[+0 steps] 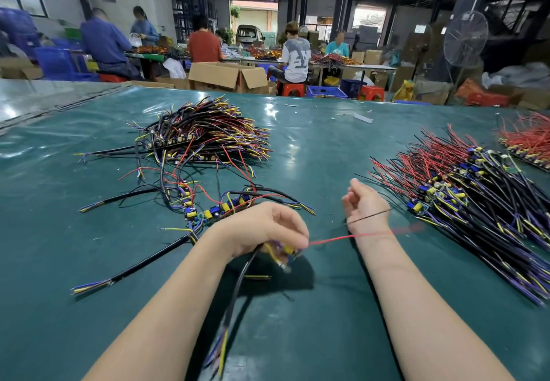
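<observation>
Worktop (327,148): green sheet, glossy.

Your left hand (268,228) is closed around a small circuit board (285,254), held just above the worktop, midway along and toward the near edge. The board is blurred, so its details can't be read. A thick black cable (238,285) hangs from it toward the near edge, with its yellow and purple cores bare at the end. A red wire (333,239) runs from the board to the right and crosses your right wrist. A thin black wire (369,216) crosses the same wrist just above it.

Your right hand (364,202) is loosely curled, palm turned away, with nothing seen in its fingers. It sits just right of the left hand and does not touch it.

Containers: one open cardboard box (226,75) and one blue basket (326,91) stand beyond the far edge. Their contents are not visible.

Counts on the worktop:
- Wire piles: 3. These are a mixed pile (208,130) left of centre toward the far edge, a red-and-black pile (476,190) along the right edge, and a red pile (529,139) at the far right corner.
- Joined row of boards (214,209): 1, just beyond your left hand.
- Loose black cables on the left: 3, and the nearest cable (134,273) lies at a slant beside your left forearm.
</observation>
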Demonstrator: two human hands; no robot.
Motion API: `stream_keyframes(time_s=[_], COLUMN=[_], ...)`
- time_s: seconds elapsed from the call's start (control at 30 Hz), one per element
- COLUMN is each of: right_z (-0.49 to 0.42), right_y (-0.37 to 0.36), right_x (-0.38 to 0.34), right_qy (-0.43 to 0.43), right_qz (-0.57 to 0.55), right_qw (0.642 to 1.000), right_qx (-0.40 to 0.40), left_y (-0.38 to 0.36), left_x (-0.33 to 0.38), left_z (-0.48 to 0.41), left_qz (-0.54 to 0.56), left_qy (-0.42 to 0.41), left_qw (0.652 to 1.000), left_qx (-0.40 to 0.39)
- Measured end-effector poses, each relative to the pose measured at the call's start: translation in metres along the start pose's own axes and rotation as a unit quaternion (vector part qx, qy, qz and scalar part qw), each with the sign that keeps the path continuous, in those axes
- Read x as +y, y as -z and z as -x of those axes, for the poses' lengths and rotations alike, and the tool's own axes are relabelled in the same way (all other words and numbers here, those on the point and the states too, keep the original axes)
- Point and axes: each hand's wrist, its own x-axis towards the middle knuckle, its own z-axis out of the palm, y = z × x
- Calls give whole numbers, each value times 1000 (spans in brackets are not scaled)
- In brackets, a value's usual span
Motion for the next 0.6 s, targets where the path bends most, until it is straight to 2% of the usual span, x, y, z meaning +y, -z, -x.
stream_keyframes(time_s=[0.1,0.2,0.3,0.37,0.47,0.53,0.6], right_z=[-2,8,22,33,45,51,53], right_y=[0,-8,-14,-16,-19,-21,-23], right_x=[0,10,15,16,18,19,18], right_qy=[7,-14,-29,-27,-55,-82,-115], right_qz=[34,158,262,352,433,434,414], right_qw=[999,984,945,894,818,796,790], right_qx=[3,-79,-194,-275,-376,-414,-437], left_y=[0,8,8,5,6,9,9], left_x=[-1,-3,-3,-3,-1,0,-1], left_z=[-9,-14,-16,-19,-21,-21,-21], left_qz=[137,252,233,206,241,235,229], left_qy=[-15,-14,-31,-56,-106,-118,-121], left_qw=[981,942,935,932,899,888,888], left_qx=[140,221,265,292,348,376,380])
